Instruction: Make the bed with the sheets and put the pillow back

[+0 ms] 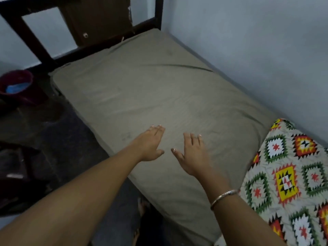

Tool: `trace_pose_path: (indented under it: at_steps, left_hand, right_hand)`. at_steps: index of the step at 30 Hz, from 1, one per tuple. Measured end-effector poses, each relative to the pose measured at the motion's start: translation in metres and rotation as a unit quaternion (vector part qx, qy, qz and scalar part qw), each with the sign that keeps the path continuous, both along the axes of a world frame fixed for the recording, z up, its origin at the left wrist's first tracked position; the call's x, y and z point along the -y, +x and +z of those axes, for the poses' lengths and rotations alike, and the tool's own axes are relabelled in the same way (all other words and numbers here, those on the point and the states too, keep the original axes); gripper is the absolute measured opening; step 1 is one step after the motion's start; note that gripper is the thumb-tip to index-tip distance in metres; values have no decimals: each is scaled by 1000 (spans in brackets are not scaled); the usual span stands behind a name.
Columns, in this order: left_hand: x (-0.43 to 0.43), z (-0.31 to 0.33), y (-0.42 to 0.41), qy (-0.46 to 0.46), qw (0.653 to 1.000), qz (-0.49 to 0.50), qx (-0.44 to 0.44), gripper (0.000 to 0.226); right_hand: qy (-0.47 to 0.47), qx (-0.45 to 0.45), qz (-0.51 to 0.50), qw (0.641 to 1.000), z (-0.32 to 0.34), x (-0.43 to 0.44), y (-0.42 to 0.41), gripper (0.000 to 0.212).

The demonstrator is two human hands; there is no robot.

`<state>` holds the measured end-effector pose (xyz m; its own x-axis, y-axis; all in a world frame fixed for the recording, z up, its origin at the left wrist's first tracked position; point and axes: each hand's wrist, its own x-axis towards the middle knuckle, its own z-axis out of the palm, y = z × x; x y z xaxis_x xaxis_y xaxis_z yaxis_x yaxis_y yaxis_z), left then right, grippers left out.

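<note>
1. The bed (142, 96) fills the view, its long axis running from you at 6 o'clock up toward the dark frame (99, 20) at 12 o'clock, with the wall (248, 41) along its right side.
2. The olive sheet (168, 82) covers the mattress, mostly flat, with loose creases toward 1 o'clock.
3. The patterned cloth (287, 174) lies bunched on the bed at 4 o'clock from your hands; whether it is a pillow or a folded sheet, you cannot tell.
4. Your right hand (191, 155) is nearer it, so it should probably lead.
5. Your left hand (150, 144) sits just beside the right. Both are spread flat, palms down, holding nothing; contact with the sheet is unclear.
</note>
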<state>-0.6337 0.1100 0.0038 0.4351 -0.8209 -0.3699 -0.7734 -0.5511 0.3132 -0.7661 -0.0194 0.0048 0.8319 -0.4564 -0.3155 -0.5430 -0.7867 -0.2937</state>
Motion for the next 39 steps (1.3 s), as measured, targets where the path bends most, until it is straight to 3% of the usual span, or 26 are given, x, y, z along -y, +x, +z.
trace_pose_path:
  at_steps: [10,16,20,25,31,39]
  left_hand:
    - [87,-32,198,14,1000,-13,4,87]
    - [152,-71,308,-95,989,92,-64,85]
    - [200,-107,402,-100,993,36,-54,85]
    - [257,-154,520,27,981,-193,9,84]
    - [332,-217,604,-54,976,-211,2,69]
    - [427,-278,616,-116,960,-253,4,57]
  right_hand:
    - [47,8,-76,996,-34,72,211,76]
    - [26,-7,-105,994,-59,115,299,76]
    - [9,-14,-181,983,-93,144,366,78]
    - [27,-21,-255,966,-146,181,453,78]
    - [10,29,-285,958,-207,226,532,72]
    - [-86,51,-302,948,-273,313,578,74]
